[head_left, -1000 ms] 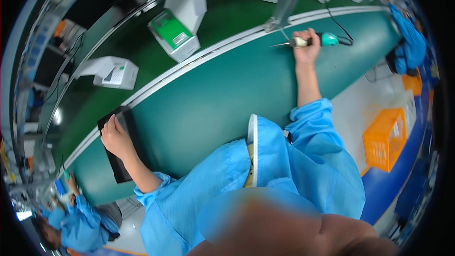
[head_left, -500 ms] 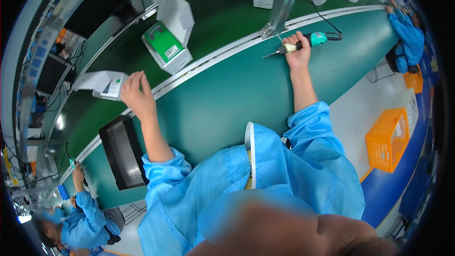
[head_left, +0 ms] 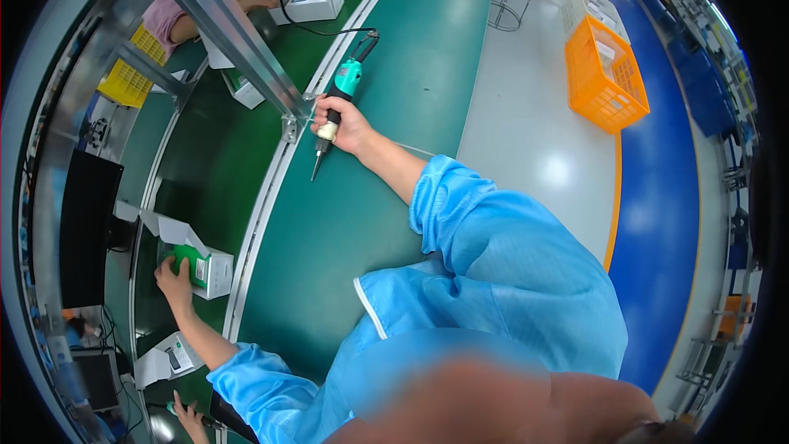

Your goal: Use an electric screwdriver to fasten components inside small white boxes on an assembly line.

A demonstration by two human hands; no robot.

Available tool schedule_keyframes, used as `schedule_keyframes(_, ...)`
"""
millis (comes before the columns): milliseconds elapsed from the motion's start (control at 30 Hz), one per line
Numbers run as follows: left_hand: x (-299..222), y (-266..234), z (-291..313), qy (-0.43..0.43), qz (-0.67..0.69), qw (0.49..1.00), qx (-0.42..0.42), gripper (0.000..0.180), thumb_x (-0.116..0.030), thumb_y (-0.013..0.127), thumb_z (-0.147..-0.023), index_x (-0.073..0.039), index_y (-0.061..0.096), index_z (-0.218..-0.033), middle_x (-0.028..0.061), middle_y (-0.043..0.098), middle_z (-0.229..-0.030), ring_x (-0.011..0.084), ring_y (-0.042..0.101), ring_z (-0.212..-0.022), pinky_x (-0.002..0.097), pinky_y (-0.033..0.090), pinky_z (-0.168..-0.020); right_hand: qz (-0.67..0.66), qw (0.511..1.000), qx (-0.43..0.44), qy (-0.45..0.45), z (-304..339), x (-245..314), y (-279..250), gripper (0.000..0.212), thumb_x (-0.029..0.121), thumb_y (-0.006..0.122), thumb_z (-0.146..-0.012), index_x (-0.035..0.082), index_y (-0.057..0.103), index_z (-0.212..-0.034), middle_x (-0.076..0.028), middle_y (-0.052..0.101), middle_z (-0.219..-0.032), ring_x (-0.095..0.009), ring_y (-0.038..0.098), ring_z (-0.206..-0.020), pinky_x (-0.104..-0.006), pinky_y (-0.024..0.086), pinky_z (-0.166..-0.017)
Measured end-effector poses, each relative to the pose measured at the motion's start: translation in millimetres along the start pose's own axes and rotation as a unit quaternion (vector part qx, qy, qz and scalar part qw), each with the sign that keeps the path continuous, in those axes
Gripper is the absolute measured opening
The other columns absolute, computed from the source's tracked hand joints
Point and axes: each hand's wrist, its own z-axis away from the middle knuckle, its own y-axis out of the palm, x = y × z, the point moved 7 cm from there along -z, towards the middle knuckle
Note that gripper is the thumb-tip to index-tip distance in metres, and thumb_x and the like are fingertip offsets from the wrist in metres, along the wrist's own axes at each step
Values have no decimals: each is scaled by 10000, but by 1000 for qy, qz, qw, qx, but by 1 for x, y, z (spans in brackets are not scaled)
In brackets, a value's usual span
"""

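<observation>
My right hand [head_left: 345, 125] is wrapped round an electric screwdriver [head_left: 348, 76] with a teal rear end and black body. Its thin bit points down and slightly left above the teal-green table. On the darker green line at the left, my left hand [head_left: 173, 286] reaches into an open white carton [head_left: 217, 276]. Its fingers curl onto a green package [head_left: 196, 262] with a white label; part of their grip is hidden.
A metal post [head_left: 226, 29] stands left of the screwdriver, whose cable loops beyond it. Another open white carton [head_left: 174, 359] sits nearer on the line. Co-workers' hands show at upper left and lower left. An orange crate [head_left: 604, 103] stands on the floor at right.
The view has swung round. My left hand has gone from above the line to the green package in the carton. My right hand keeps its hold on the screwdriver.
</observation>
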Motion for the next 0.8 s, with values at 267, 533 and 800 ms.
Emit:
schedule_keyframes(267,7,7,-15,-43,180,981,56,405,-79,685,-714,-14,489,-1063,121,494,-976,235,497,-930,328,399,-845,-9,1000,5,-6,-3,13,-3,111,66,596,-755,78,503,-814,-17,477,-613,-141,493,-524,-303,442,-553)
schedule_keyframes(533,-23,-28,-18,-40,93,975,-199,258,-153,599,-797,-105,648,-1046,143,624,-1006,314,596,-929,347,467,-811,42,997,68,-18,-18,13,-21,90,44,567,-757,59,487,-721,-27,449,-573,-138,459,-529,-319,423,-576)
schedule_keyframes(800,-1,-16,-19,17,3,989,-146,320,-41,515,-779,-86,613,-1080,123,598,-1074,320,571,-975,382,464,-836,0,1000,19,25,-11,8,-16,97,42,546,-818,51,452,-839,-8,386,-635,-125,406,-580,-302,384,-646)
